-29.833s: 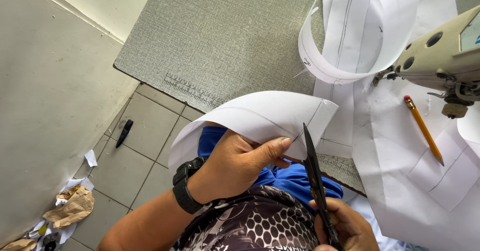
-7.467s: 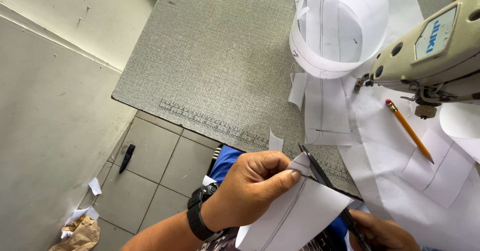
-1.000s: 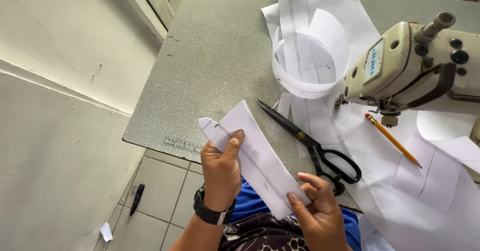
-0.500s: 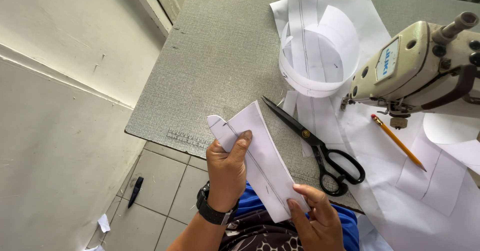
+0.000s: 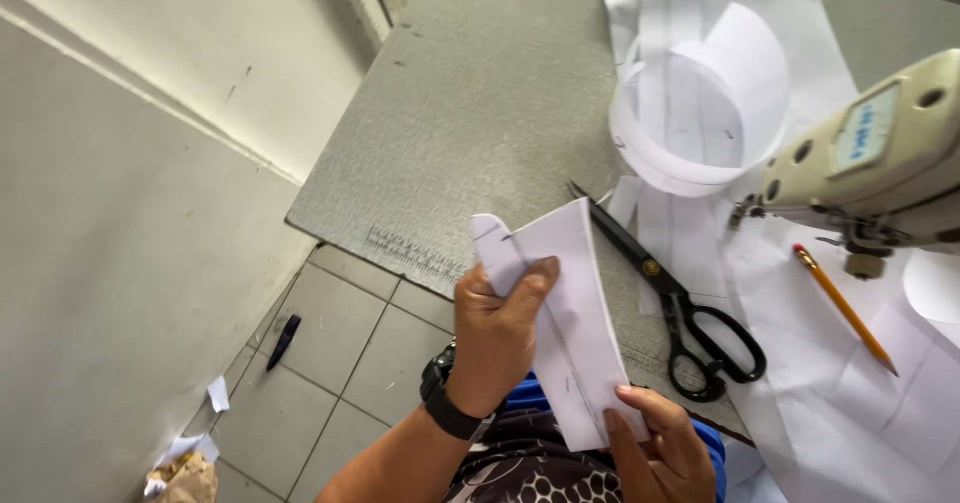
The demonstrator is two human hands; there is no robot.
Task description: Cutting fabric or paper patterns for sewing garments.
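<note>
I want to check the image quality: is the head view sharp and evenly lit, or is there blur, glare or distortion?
Head view: soft, even daylight, faint shadows only; the white paper pieces near the sewing machine are nearly washed out; the folded paper and the scissors look sharp; wide-angle lens bends the table edges.

I'm no longer cutting: the scissors (image 5: 680, 313) are now lying beside my grip on the folded paper (image 5: 565, 323).

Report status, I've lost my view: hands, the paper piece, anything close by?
Left hand and right hand both grip the folded white paper piece. Held above grey table edge. Black scissors lie just right, untouched.
</note>
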